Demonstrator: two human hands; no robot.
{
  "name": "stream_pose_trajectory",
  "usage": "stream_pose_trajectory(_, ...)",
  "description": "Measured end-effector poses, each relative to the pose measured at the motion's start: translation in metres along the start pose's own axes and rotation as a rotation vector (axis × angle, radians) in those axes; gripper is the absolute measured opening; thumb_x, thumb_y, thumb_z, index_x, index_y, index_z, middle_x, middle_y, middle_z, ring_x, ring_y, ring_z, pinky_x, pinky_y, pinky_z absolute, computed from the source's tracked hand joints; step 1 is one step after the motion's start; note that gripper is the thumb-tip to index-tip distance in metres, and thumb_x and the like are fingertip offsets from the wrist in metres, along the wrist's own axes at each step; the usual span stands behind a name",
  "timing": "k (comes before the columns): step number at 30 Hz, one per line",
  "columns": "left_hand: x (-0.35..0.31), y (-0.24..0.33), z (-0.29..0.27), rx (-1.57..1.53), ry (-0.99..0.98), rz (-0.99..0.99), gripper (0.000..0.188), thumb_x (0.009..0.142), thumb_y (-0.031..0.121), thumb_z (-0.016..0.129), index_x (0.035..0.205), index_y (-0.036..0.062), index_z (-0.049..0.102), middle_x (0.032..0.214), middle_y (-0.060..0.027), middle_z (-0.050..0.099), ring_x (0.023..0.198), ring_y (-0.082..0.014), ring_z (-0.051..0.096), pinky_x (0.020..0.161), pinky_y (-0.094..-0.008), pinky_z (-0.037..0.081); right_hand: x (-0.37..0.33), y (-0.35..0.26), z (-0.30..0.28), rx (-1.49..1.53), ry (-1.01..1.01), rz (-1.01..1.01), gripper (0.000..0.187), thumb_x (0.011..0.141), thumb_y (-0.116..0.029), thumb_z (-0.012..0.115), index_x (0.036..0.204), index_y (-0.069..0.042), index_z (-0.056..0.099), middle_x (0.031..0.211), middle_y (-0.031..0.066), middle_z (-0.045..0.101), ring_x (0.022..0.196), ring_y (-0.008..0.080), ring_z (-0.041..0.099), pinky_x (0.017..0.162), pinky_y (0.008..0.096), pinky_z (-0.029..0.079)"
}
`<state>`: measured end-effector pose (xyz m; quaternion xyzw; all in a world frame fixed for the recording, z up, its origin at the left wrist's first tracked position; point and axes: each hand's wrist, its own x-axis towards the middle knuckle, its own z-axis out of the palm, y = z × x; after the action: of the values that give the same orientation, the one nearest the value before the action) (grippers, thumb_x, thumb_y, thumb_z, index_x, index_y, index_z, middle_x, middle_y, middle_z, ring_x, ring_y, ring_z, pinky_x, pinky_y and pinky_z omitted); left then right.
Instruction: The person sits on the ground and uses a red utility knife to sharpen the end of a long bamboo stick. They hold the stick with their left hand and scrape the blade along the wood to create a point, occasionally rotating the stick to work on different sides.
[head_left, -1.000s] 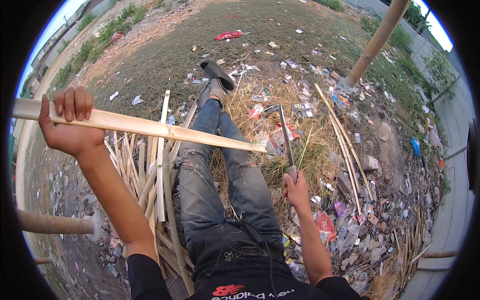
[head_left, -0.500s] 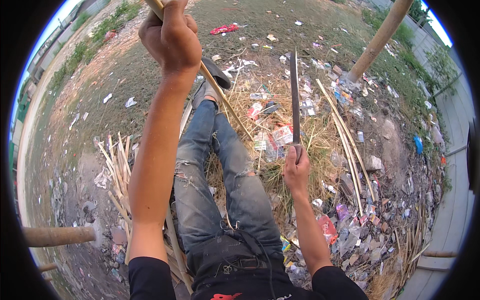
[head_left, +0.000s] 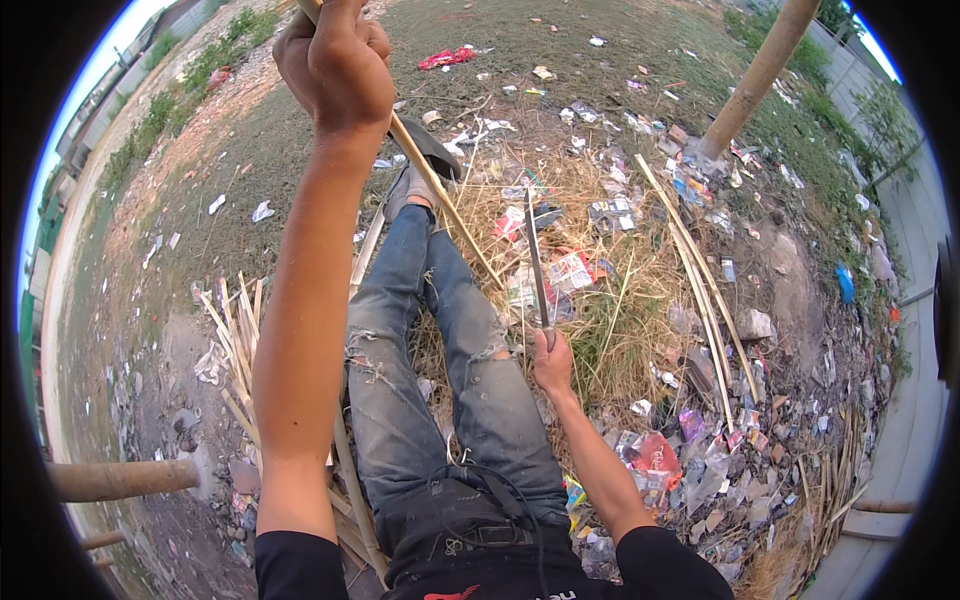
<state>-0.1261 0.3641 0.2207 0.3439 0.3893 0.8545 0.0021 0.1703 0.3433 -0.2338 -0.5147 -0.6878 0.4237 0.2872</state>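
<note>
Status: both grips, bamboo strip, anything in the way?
Left grip shut on bamboo strip. Right grip shut on long knife. Strip slants across view, left of knife; nothing visible between them.

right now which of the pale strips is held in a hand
The slanting strip gripped in the raised left hand. The bunched strips left of the legs and the long strips right of the straw lie on the ground, in neither hand.

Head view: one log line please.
left hand: grips strip; right hand: grips knife; blade: points away from body; legs: outstretched
</note>
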Motion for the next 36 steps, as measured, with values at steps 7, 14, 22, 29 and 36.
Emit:
stream_pose_trajectory(7, -0.006, 0.008, 0.014, -0.072, -0.102, 0.031, 0.034, 0.097, 0.019, 0.067, 0.07, 0.0122, 0.047, 0.059, 0.0031, 0.031, 0.046, -0.009, 0.029, 0.045, -0.0283, 0.023, -0.024, 0.068, 0.014, 0.049, -0.033, -0.045, 0.046, 0.108, -0.044, 0.059, 0.097, 0.0, 0.064, 0.073, 0.0178, 0.062, 0.069, 0.0313, 0.063, 0.069, 0.0438, 0.05)
stream_pose_trajectory(14, -0.014, 0.005, -0.022, 0.024, -0.024, 0.03, 0.04, 0.097, 0.019, 0.067, 0.067, 0.0152, 0.042, 0.059, 0.004, 0.031, 0.046, -0.0086, 0.03, 0.045, -0.0279, 0.021, -0.013, 0.022, -0.014, -0.029, -0.106, 0.1, 0.05, 0.106, -0.047, 0.062, 0.092, 0.002, 0.064, 0.075, 0.0196, 0.067, 0.07, 0.0392, 0.065, 0.07, 0.0479, 0.05)
stream_pose_trajectory(22, -0.007, 0.013, -0.039, -0.029, 0.025, -0.023, 0.034, 0.097, 0.018, 0.067, 0.073, 0.0148, 0.043, 0.06, 0.0051, 0.029, 0.048, -0.0081, 0.03, 0.046, -0.0278, 0.02, -0.023, 0.082, 0.014, -0.145, -0.225, -0.039, 0.056, 0.106, -0.053, 0.057, 0.097, 0.002, 0.064, 0.084, 0.0288, 0.069, 0.086, 0.0479, 0.069, 0.08, 0.0543, 0.052)
stream_pose_trajectory(29, -0.003, 0.057, -0.115, -0.07, 0.102, -0.112, 0.036, 0.102, 0.021, 0.061, 0.076, 0.0158, 0.036, 0.061, 0.0033, 0.028, 0.052, -0.0098, 0.027, 0.049, -0.0288, 0.021, -0.049, 0.052, -0.028, -0.096, -0.256, 0.327, 0.068, 0.096, -0.063, 0.063, 0.094, 0.004, 0.072, 0.088, 0.0278, 0.072, 0.087, 0.0483, 0.068, 0.081, 0.0535, 0.051)
stream_pose_trajectory(36, 0.019, 0.23, -0.332, -0.342, -0.133, -0.074, 0.03, 0.092, 0.014, 0.064, 0.074, 0.0144, 0.04, 0.061, 0.0016, 0.032, 0.059, -0.0123, 0.031, 0.061, -0.0307, 0.028, -0.166, 0.028, -0.143, 0.155, 0.243, 0.084, 0.033, 0.099, -0.033, 0.073, 0.1, 0.0, 0.068, 0.07, 0.0033, 0.06, 0.062, 0.0113, 0.053, 0.058, 0.032, 0.043)
